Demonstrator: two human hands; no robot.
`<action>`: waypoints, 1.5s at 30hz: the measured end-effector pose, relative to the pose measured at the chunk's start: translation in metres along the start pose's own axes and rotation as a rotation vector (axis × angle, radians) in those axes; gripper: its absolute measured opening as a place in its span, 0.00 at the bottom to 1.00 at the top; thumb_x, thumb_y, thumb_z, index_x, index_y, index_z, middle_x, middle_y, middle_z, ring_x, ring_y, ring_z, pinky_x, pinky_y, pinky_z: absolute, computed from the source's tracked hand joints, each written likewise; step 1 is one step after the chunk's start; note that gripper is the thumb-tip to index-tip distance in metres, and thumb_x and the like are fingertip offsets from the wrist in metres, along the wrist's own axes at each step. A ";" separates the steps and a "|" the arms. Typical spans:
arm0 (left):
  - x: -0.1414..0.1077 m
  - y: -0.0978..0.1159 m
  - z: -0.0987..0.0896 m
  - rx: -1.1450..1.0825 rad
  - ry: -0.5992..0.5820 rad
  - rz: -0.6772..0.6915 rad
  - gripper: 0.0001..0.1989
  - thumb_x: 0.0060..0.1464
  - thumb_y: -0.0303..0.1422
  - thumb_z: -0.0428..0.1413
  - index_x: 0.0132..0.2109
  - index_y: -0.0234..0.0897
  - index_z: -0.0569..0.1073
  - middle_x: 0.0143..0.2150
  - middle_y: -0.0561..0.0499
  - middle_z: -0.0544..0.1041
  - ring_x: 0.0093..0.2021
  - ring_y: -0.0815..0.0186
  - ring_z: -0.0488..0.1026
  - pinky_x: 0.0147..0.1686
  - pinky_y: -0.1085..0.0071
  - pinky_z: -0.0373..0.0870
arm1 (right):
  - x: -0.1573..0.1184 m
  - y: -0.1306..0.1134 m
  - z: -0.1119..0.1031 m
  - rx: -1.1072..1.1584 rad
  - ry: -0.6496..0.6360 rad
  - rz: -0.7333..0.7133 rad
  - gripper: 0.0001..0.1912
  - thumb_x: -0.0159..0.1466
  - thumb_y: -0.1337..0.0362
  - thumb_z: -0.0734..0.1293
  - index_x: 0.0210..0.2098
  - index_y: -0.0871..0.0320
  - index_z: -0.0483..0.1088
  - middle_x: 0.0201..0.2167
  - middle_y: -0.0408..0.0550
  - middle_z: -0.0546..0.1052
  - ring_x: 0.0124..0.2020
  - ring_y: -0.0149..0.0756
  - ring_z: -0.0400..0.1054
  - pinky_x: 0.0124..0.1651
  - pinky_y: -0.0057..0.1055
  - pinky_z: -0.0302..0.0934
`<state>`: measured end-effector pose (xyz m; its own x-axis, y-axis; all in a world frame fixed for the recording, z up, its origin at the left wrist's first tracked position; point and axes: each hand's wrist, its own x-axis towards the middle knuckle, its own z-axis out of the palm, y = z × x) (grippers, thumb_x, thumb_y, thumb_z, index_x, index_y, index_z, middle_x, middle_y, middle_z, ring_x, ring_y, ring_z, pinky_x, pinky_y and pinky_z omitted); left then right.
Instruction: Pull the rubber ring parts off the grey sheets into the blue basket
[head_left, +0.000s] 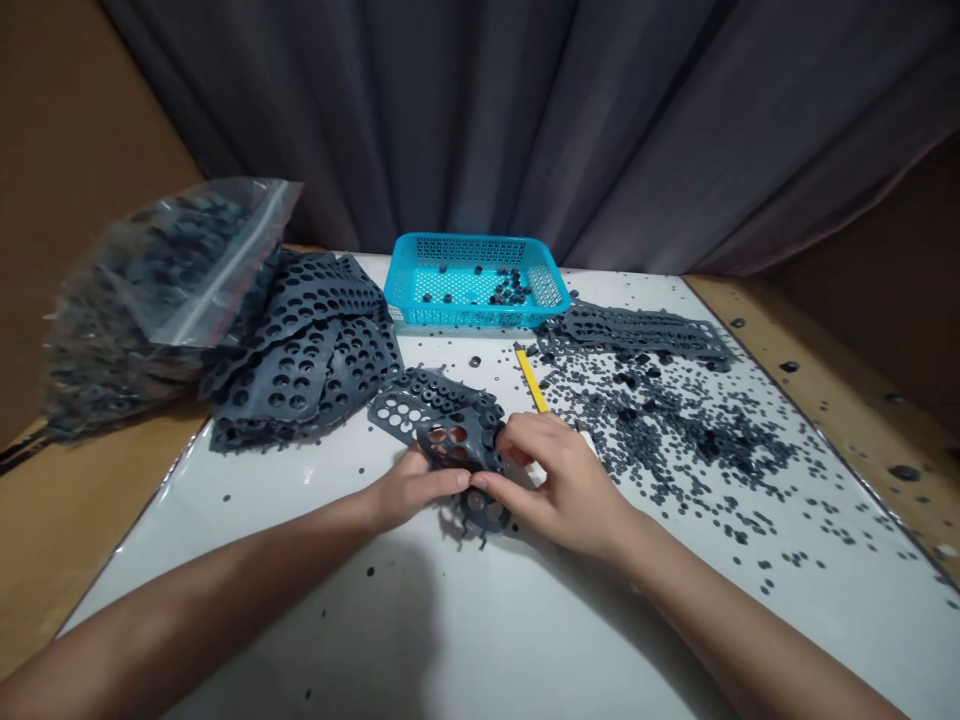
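A dark grey perforated rubber sheet (442,390) is bent between my two hands, low over the white table. My left hand (409,490) grips its near left side, thumb on top, with the other fingers hidden beneath. On the right, my right hand (559,480) pinches the sheet's edge between thumb and curled fingers. The sheet's left part shows open round holes, while its right part carries raised round pieces. Thin dark strands hang below it. Just beyond my right hand lies a yellow strip-like tool (531,380), its near end hidden by the hand.
A blue plastic basket (472,318) holding several small black rings stands at the back. Stacked perforated sheets (315,350) and a zip bag (172,270) of dark pieces sit left. Punched sheets (645,332) lie back right, with small black discs (697,440) scattered across the white table (300,590).
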<state>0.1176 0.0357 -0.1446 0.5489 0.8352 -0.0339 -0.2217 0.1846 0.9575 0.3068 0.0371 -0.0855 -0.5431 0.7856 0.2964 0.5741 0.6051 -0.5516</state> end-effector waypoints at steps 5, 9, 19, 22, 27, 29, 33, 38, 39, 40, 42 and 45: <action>-0.002 -0.007 -0.004 -0.076 0.000 0.017 0.18 0.49 0.43 0.56 0.42 0.34 0.72 0.43 0.45 0.73 0.45 0.57 0.68 0.50 0.59 0.62 | 0.001 -0.004 0.003 -0.069 0.075 -0.089 0.15 0.59 0.56 0.65 0.26 0.58 0.58 0.21 0.40 0.63 0.25 0.29 0.56 0.32 0.29 0.47; -0.002 -0.008 -0.004 0.015 0.088 -0.034 0.18 0.49 0.41 0.58 0.43 0.34 0.71 0.43 0.45 0.73 0.46 0.58 0.68 0.50 0.61 0.62 | 0.000 -0.005 0.008 -0.119 0.106 -0.104 0.14 0.59 0.57 0.65 0.26 0.58 0.58 0.22 0.42 0.65 0.25 0.30 0.57 0.32 0.30 0.48; 0.002 -0.005 0.003 -0.116 0.179 -0.179 0.12 0.47 0.39 0.61 0.33 0.34 0.72 0.30 0.49 0.76 0.33 0.65 0.72 0.39 0.66 0.69 | -0.020 0.037 -0.060 -0.266 0.027 -0.092 0.06 0.61 0.71 0.63 0.37 0.56 0.66 0.35 0.49 0.71 0.36 0.37 0.63 0.38 0.33 0.54; 0.006 -0.007 0.002 -0.106 0.180 -0.151 0.10 0.49 0.37 0.60 0.32 0.34 0.73 0.31 0.50 0.77 0.34 0.66 0.72 0.40 0.68 0.68 | -0.049 0.057 -0.060 -0.425 -0.229 -0.071 0.09 0.63 0.73 0.59 0.36 0.55 0.68 0.36 0.48 0.71 0.35 0.36 0.60 0.36 0.33 0.50; 0.009 -0.010 0.001 -0.076 0.186 -0.137 0.08 0.51 0.36 0.58 0.32 0.35 0.75 0.32 0.49 0.77 0.35 0.67 0.72 0.39 0.70 0.69 | -0.076 0.068 -0.044 -0.442 -0.367 -0.053 0.10 0.65 0.72 0.55 0.32 0.57 0.66 0.35 0.48 0.69 0.35 0.36 0.58 0.38 0.34 0.50; 0.009 -0.011 0.001 -0.070 0.189 -0.141 0.09 0.51 0.37 0.58 0.32 0.35 0.75 0.33 0.49 0.77 0.35 0.66 0.72 0.39 0.70 0.69 | -0.077 0.069 -0.044 -0.437 -0.362 -0.059 0.10 0.64 0.73 0.55 0.31 0.57 0.65 0.35 0.48 0.68 0.35 0.37 0.57 0.37 0.34 0.51; 0.008 -0.009 0.002 -0.041 0.197 -0.152 0.09 0.51 0.37 0.58 0.32 0.34 0.75 0.33 0.48 0.77 0.35 0.65 0.72 0.41 0.67 0.68 | -0.074 0.072 -0.054 -0.308 -0.247 -0.017 0.09 0.63 0.72 0.56 0.29 0.56 0.62 0.35 0.48 0.66 0.34 0.36 0.58 0.35 0.34 0.54; 0.008 -0.007 0.002 -0.007 0.192 -0.166 0.10 0.51 0.37 0.57 0.33 0.33 0.74 0.33 0.46 0.77 0.35 0.64 0.72 0.43 0.63 0.68 | -0.063 0.068 -0.062 0.010 0.186 0.217 0.05 0.65 0.64 0.57 0.31 0.55 0.57 0.28 0.45 0.67 0.26 0.32 0.62 0.26 0.31 0.57; 0.008 -0.007 0.002 0.006 0.196 -0.162 0.10 0.51 0.37 0.57 0.33 0.33 0.74 0.34 0.46 0.77 0.35 0.64 0.72 0.43 0.63 0.68 | -0.060 0.065 -0.061 0.095 0.217 0.273 0.04 0.66 0.62 0.57 0.34 0.55 0.59 0.28 0.45 0.69 0.25 0.32 0.65 0.25 0.31 0.60; 0.008 -0.008 0.002 0.017 0.202 -0.159 0.11 0.51 0.38 0.57 0.32 0.33 0.74 0.34 0.46 0.77 0.35 0.64 0.72 0.43 0.63 0.68 | -0.057 0.063 -0.060 0.186 0.223 0.330 0.06 0.66 0.60 0.57 0.37 0.55 0.61 0.29 0.47 0.71 0.27 0.34 0.68 0.27 0.32 0.63; 0.008 -0.008 0.001 0.025 0.210 -0.160 0.11 0.51 0.38 0.57 0.32 0.32 0.74 0.34 0.45 0.77 0.35 0.64 0.72 0.42 0.64 0.69 | -0.052 0.059 -0.055 0.340 0.217 0.449 0.12 0.65 0.56 0.58 0.41 0.56 0.66 0.36 0.50 0.74 0.34 0.38 0.72 0.35 0.35 0.69; 0.008 -0.008 0.002 -0.009 0.203 -0.171 0.11 0.51 0.38 0.58 0.32 0.32 0.75 0.33 0.46 0.77 0.33 0.64 0.72 0.41 0.65 0.69 | -0.046 0.054 -0.045 0.504 0.219 0.615 0.17 0.62 0.54 0.62 0.45 0.56 0.70 0.41 0.52 0.76 0.42 0.42 0.73 0.46 0.41 0.69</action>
<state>0.1255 0.0401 -0.1519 0.4063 0.8781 -0.2526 -0.1476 0.3359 0.9303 0.3902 0.0397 -0.0942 -0.0595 0.9967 -0.0559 0.3576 -0.0310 -0.9334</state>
